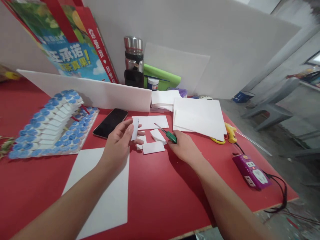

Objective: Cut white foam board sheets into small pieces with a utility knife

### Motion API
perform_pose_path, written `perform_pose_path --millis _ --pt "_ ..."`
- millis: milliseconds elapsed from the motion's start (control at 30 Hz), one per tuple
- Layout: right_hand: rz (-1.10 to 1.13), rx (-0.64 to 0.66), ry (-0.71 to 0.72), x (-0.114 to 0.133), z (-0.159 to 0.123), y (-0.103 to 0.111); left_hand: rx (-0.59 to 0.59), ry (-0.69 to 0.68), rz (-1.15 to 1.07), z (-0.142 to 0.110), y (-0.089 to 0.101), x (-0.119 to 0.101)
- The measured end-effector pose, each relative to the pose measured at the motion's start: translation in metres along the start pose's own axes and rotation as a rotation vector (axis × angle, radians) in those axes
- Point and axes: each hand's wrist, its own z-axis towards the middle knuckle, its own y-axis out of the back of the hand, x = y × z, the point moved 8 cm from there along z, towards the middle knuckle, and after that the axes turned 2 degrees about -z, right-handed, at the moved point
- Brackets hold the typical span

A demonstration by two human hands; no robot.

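Note:
My left hand (121, 135) pinches a small strip of white foam board (135, 129) between thumb and fingers, above the red table. My right hand (183, 145) is closed round the green handle of a craft knife (171, 137), its thin blade pointing up and left. Between the hands lie small cut white pieces, among them a rectangle (153, 147) and a tilted piece (158, 136). Just behind them rests a longer white strip (150, 122). A white sheet (107, 190) lies partly under my left forearm.
A black phone (110, 122) lies left of my left hand, near a blue-and-white decorated model (52, 125). White boards (200, 115) are stacked at right, beside a yellow glue gun (231, 132) and purple power box (251, 171). A steel bottle (134, 50) stands behind an upright white board (100, 91).

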Motion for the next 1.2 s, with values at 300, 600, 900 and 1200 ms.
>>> perform_pose_path --millis 300,600,900,1200 --pt "-0.039 -0.206 0.186 0.026 0.001 0.001 -0.071 -0.045 0.008 0.003 0.007 -0.004" --pt "1.657 0.078 -0.183 -0.013 -0.006 -0.011 0.068 -0.017 -0.010 -0.002 -0.008 0.002" --pt "1.740 -0.378 -0.303 -0.077 -0.048 -0.022 0.059 -0.025 -0.009 0.003 -0.002 0.001" --pt "0.609 -0.278 -0.117 -0.061 -0.038 0.035 0.099 -0.043 0.027 0.000 -0.006 0.002"
